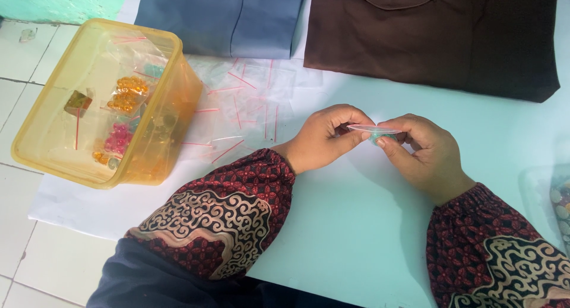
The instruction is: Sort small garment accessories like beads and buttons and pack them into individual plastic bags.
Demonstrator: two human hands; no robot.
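Patterned sleeves [225, 225] are framing both hands: left hand [323, 139] and right hand [424, 156] are pinching shut a light, flimsy, slippery zip bag [373, 130] at its top edge.

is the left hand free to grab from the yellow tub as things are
Probably not right away: the left hand pinches a small clear bag together with the right hand. The open yellow tub itself sits unobstructed nearby.

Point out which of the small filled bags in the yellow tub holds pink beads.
The bag of pink beads lies near the tub's front, just below the two bags of orange beads.
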